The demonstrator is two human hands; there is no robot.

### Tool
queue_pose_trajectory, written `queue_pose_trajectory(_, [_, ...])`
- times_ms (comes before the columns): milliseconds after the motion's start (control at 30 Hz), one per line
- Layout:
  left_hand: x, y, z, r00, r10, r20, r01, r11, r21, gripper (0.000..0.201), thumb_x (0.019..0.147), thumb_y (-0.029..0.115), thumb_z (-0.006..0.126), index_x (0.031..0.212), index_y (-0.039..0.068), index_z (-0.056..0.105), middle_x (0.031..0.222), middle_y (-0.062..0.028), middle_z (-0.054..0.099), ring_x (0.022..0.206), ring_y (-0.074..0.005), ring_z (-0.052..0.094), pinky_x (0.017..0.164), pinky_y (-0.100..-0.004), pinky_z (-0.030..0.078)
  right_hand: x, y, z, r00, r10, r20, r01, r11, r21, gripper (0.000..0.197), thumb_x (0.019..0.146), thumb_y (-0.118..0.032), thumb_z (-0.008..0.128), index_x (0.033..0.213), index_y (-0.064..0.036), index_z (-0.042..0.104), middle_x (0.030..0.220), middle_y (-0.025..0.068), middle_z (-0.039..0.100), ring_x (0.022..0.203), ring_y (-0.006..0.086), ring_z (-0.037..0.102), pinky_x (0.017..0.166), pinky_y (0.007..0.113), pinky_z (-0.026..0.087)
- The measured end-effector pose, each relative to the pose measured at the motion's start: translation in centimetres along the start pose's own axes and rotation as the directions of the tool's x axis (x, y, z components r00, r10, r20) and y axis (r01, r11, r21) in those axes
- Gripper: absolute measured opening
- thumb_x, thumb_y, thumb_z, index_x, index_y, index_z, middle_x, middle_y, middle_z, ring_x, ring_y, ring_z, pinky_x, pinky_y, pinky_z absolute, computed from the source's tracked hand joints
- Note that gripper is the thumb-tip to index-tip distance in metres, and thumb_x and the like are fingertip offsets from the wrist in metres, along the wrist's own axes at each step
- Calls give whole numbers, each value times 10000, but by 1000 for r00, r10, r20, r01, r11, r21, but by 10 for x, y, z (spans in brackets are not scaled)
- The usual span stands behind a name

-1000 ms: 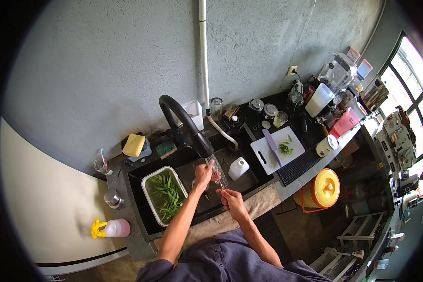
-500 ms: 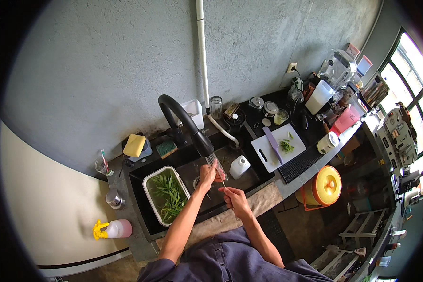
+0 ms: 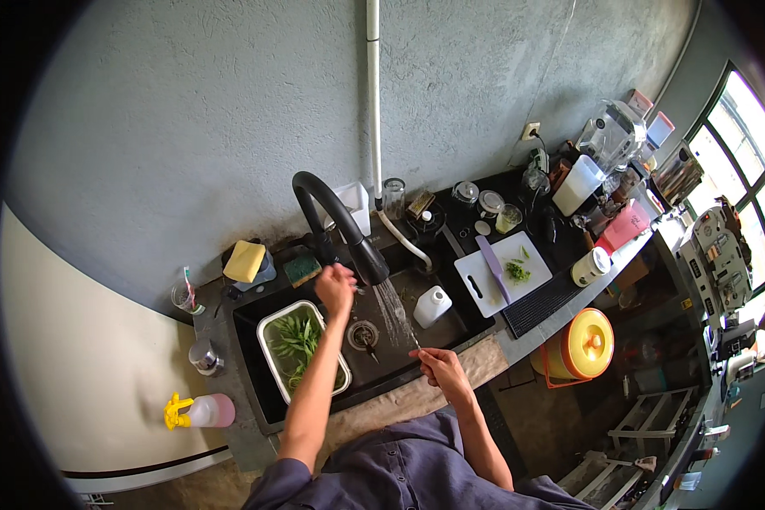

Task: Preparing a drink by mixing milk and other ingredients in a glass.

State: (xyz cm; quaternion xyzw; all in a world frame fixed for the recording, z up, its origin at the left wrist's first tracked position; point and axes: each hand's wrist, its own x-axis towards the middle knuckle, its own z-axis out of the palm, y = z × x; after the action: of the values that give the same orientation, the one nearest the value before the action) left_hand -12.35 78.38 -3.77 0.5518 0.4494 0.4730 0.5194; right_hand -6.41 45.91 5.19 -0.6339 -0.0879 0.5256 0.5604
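Observation:
Water runs from the black faucet into the dark sink. My left hand is raised beside the faucet's base, its fingers loosely bent and apart, with nothing seen in them. My right hand is closed at the sink's front edge, pinching a thin, shiny utensil whose tip reaches into the falling water. The utensil's exact kind is too small to tell. Left of the stream, a white tub holds green leaves in water. A white bottle stands to the right of the stream.
A yellow sponge and a green scouring sponge lie behind the sink. On the right, a white cutting board bears a purple knife and chopped greens. A pink spray bottle stands at left; a yellow-lidded container at right.
My left hand has left the stream and my right hand, moving up and left toward the faucet's base. My right hand keeps its grip on the thin utensil and has shifted slightly right.

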Motion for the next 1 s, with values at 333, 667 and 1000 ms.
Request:
queue_pose_trajectory(333, [122,37,-44,979,176,107,-189,563,805,561,974,112,630,1502,-59,551,1496,-306,609,1333,-497,656,1103,-559,577,-10,-21,-40,964,-200,174,242,934,-263,332,1173,-273,633,1294,-33,828,756,-61,608,658,22,468,581,241,368])
queue_pose_trajectory(667, [-23,43,-54,814,499,298,-539,459,706,487,1015,113,747,1436,-15,539,1383,-301,654,1015,-451,783,900,-543,658,-44,-34,-79,946,-324,31,287,785,-550,267,1114,-190,652,1185,-55,871,687,0,649,605,73,563,572,295,458])
queue_pose_trajectory(1000, [-160,54,11,814,-166,556,-330,655,679,823,867,-14,774,1634,8,477,1629,-361,496,1552,-504,467,1314,-550,372,-86,2,-152,984,-136,-115,113,976,-186,326,1173,-242,630,1336,-10,790,810,-8,689,654,63,553,602,255,477])
